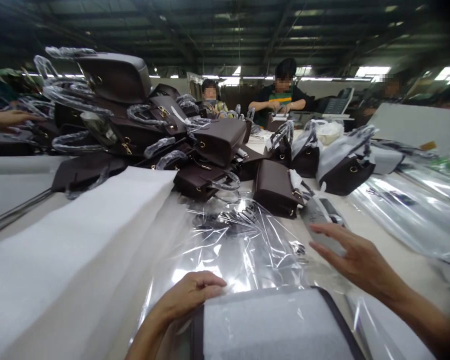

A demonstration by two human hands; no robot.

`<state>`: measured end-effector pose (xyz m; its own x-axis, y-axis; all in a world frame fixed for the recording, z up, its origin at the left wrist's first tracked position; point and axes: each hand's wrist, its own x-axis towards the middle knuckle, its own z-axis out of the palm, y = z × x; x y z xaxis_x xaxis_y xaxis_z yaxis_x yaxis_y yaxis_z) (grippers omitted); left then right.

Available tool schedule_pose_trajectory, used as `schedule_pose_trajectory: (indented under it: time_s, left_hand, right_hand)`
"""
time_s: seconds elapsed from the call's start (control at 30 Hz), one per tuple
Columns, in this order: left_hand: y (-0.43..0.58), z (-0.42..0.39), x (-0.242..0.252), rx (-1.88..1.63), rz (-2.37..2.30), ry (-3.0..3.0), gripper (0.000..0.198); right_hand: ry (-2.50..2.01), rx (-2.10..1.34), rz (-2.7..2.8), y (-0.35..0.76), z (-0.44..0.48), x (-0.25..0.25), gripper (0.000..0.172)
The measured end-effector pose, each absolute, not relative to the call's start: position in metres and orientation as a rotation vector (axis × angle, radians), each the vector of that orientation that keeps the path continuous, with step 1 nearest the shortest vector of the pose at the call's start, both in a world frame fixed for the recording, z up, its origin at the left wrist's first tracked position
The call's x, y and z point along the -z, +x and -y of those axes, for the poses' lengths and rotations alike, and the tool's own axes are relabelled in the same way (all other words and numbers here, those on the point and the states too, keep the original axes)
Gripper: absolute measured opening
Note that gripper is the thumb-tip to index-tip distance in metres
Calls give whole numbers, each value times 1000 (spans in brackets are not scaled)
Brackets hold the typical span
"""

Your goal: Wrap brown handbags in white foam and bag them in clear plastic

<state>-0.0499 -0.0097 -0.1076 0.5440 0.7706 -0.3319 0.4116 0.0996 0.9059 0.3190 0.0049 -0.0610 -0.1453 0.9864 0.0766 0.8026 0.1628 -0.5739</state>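
Observation:
At the bottom of the view lies a dark brown handbag, its upward face covered by a white wrapping sheet. My left hand is at the bag's upper left corner, thumb over the edge and fingers bent along it. My right hand is raised on the right, apart from the bag, fingers spread and holding nothing. Just beyond its fingertips is a grey object that looks like a tape dispenser. Clear plastic bags lie under and beyond the handbag.
Dark handbags with film-wrapped handles are piled at the back left. Several more handbags stand at the back right. White sheets cover the left side; clear plastic lies right. Co-workers are at the far side; another person's hand reaches in from the left.

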Motion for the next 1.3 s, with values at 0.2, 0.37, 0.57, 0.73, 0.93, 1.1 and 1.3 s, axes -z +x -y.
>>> schedule_pose_trajectory:
  time_s: [0.2,0.37,0.57,0.73,0.93,1.1,1.3]
  left_hand:
    - [-47,1,106,-260,-1082,1636,44]
    - [-45,-3,112,-185,-1165,1797,49]
    - [-27,-11,96,-322,-1131,1862,60]
    - [-3,-18,75,-139,-891,1832,51]
    - [9,-21,80,-215,-866,1732,30]
    - [16,-21,70,-371,-919,1789,25]
    - [9,-16,53,-415,-1074,2089,31]
  right_hand:
    - [-1267,-484,2761,330,26,55,60]
    - [-1257,-315,2578,333,14,76,23]
    - [-1508,-465,2330,312,-12,42,25]
    - [-1492,-754,2270,274,-17,13,32]
    - [-1202,-1196,2601,267,0,17,43]
    - [-1237,-1170,2404,265,-6,26,17]
    - [-1315,-819,2361,257,-13,17,28]
